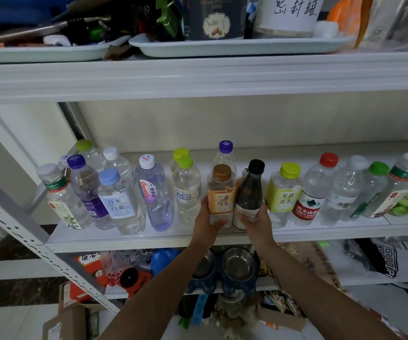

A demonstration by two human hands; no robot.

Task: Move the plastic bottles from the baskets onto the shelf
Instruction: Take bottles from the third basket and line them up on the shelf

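Head view, hands (pixel 206 219) (pixel 258 220) gripping bottles (pixel 221 192) (pixel 249 190), bases hidden

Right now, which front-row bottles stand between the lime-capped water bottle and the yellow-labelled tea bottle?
Head view: brown-capped bottle in left hand, black-capped bottle in right hand.

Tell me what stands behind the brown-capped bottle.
A clear bottle with a purple cap stands behind the brown-capped bottle, which the left hand grips. Its lower half is covered, so any label is hidden.
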